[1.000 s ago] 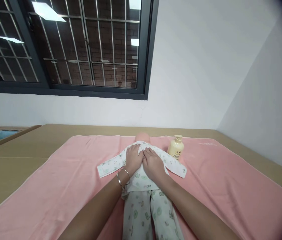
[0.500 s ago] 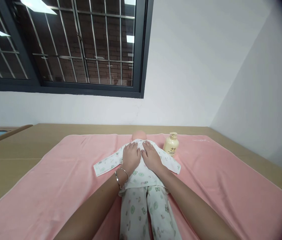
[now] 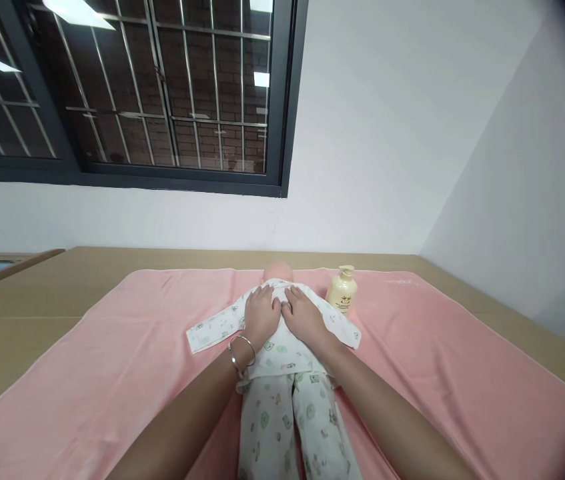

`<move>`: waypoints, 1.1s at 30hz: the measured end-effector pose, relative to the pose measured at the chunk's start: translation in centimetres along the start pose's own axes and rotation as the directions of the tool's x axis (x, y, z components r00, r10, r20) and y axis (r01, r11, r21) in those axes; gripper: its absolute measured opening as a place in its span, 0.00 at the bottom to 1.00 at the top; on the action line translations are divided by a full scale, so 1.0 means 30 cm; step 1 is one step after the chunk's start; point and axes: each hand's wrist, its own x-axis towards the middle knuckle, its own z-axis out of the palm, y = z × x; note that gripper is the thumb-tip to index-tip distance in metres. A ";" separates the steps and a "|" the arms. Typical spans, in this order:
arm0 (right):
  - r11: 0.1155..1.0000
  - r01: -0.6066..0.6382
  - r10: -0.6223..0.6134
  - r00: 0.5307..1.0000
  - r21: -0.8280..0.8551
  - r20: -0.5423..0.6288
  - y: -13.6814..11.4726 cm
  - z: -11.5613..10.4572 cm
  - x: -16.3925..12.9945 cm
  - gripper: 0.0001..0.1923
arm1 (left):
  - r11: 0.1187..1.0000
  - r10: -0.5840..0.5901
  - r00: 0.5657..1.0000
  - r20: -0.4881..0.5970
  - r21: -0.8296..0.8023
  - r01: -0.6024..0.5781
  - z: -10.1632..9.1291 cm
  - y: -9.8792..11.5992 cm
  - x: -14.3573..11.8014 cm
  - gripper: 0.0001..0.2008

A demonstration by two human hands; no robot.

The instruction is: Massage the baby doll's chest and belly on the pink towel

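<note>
A baby doll point(image 3: 277, 271) lies on a pink towel point(image 3: 112, 360), dressed in a white printed top point(image 3: 282, 350) and matching trousers point(image 3: 287, 427). My left hand point(image 3: 261, 313), with a metal bangle at the wrist, rests flat on the doll's upper torso. My right hand point(image 3: 302, 315) lies flat beside it, thumbs nearly touching. Both palms press on the cloth and hold nothing. The doll's sleeves spread out to either side. Only the top of the doll's head shows beyond my fingers.
A cream pump bottle point(image 3: 341, 291) stands upright on the towel just right of the doll's head. The towel covers a tan table point(image 3: 22, 300) set against a white wall under a barred window point(image 3: 127, 87). Another wall closes the right side.
The view shifted slightly a second ago and has since settled. My hands slid a little on the doll's torso and have come closer together.
</note>
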 end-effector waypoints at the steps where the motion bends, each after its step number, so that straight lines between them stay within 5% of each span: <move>1: 1.000 -0.009 0.009 1.000 -0.012 0.004 -0.008 -0.006 -0.004 0.25 | 1.000 -0.005 1.000 0.007 -0.011 0.005 0.003 -0.004 0.003 0.23; 11: 0.994 -0.013 0.011 1.000 -0.112 -0.020 -0.063 -0.016 -0.046 0.18 | 1.000 0.011 1.000 0.026 -0.002 -0.011 -0.003 -0.013 0.008 0.23; 20: 0.993 -0.053 0.052 0.999 0.109 0.008 -0.009 -0.015 -0.001 0.23 | 0.988 0.100 0.994 0.030 0.116 -0.103 -0.046 0.033 -0.018 0.21; 33: 1.000 -0.019 0.019 0.999 0.002 0.036 -0.051 -0.010 -0.031 0.26 | 0.999 -0.039 0.999 0.024 -0.017 0.039 -0.015 0.005 -0.007 0.24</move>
